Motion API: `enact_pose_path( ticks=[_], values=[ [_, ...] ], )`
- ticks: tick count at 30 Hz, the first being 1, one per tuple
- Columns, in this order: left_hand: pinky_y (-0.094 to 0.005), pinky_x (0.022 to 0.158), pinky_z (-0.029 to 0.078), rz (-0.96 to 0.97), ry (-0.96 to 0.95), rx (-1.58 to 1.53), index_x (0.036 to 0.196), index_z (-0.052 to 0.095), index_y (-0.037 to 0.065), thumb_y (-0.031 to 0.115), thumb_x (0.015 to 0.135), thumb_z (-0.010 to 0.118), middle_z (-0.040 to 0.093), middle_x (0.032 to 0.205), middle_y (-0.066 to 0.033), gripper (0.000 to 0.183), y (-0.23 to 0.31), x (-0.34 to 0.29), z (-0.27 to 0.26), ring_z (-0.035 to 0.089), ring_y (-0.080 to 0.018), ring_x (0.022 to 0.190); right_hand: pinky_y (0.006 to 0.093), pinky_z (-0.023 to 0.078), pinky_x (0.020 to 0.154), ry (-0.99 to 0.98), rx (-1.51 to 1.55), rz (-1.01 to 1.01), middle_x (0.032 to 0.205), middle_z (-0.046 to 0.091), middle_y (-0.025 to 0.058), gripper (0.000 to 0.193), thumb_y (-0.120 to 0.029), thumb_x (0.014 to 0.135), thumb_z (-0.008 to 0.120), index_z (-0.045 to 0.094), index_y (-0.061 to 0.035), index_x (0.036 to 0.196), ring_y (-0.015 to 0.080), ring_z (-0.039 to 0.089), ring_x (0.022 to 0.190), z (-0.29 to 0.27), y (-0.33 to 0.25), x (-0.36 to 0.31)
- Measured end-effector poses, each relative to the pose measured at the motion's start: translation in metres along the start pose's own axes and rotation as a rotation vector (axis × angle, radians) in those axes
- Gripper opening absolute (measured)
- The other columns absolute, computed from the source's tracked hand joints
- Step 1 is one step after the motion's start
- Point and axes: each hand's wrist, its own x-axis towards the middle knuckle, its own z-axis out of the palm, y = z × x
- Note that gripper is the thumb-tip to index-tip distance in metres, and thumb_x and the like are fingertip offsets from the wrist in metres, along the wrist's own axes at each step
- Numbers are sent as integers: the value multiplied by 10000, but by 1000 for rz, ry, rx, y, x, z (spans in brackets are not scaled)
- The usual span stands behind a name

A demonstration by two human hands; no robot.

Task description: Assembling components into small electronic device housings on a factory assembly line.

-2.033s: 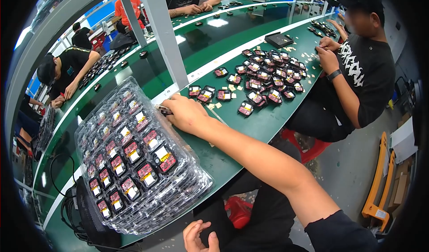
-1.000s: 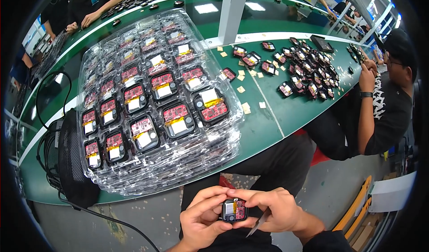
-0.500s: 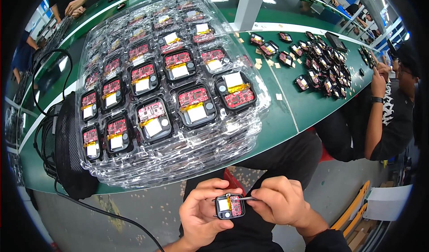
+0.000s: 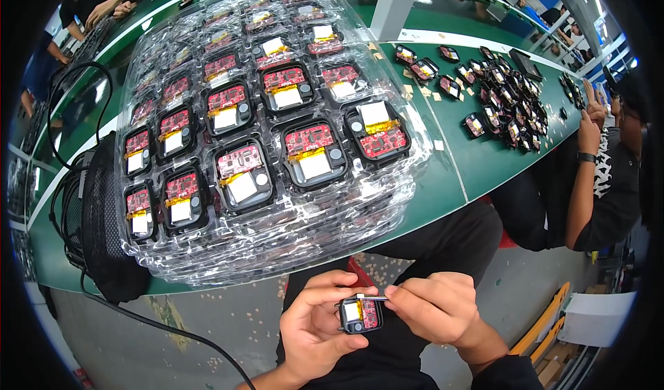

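My left hand [image 4: 312, 329] grips a small black device casing [image 4: 360, 314] by its sides, tilted toward me above my lap. Inside it are a red circuit board, a white rectangular block, yellow tape and a grey round disc. My right hand [image 4: 434, 308] pinches slim metal tweezers [image 4: 375, 298] between thumb and fingers. Their tip lies at the casing's upper edge, beside a small pale spot; whether it grips anything is too small to tell. Left of and above my hands, stacked clear plastic trays [image 4: 325, 227] hold rows of similar open casings [image 4: 312, 156].
A green table [image 4: 443, 175] carries the trays and, to the right, a heap of casings [image 4: 508, 99] among small pale squares. A black mesh bag [image 4: 104, 224] with cables hangs at the table's left edge. A co-worker [image 4: 609, 162] sits at the right. A grey post [image 4: 395, 10] stands behind.
The tweezers' tip has moved from over the red board up to the casing's upper edge. The casing has shifted slightly right and up. My view has shifted a little.
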Motion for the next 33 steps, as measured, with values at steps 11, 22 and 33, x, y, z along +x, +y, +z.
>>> enact_pose_path(
  ticks=[11, 22, 33],
  values=[
    [-477, 1078, 518, 3, -16, 18, 1293, 550, -32, -45, 791, 828, 417, 1430, -195, 574, 2, 0, -2, 585, -373, 1272, 262, 488, 473, -70, 231, 145, 788, 680, 44, 264, -77, 712, 862, 741, -34, 943, 153, 628, 562, -2, 1, 3],
    [-466, 1075, 528, -8, 54, 0, 1280, 564, -41, -83, 762, 833, 424, 1442, -196, 585, 2, -3, 2, 584, -364, 1273, 246, 417, 439, -53, -30, 38, 787, 658, 18, 256, -111, 724, 852, 747, -49, 949, 105, 554, 513, 2, -8, -1],
    [-408, 830, 589, 592, 0, 878, 1108, 667, -21, 97, 770, 883, 661, 1080, -186, 418, 30, 17, 19, 701, -355, 992, 271, 545, 583, -151, 461, 285, 921, 720, 112, 414, -264, 721, 928, 725, -28, 994, 196, 695, 726, -22, -23, 31]
  ],
)
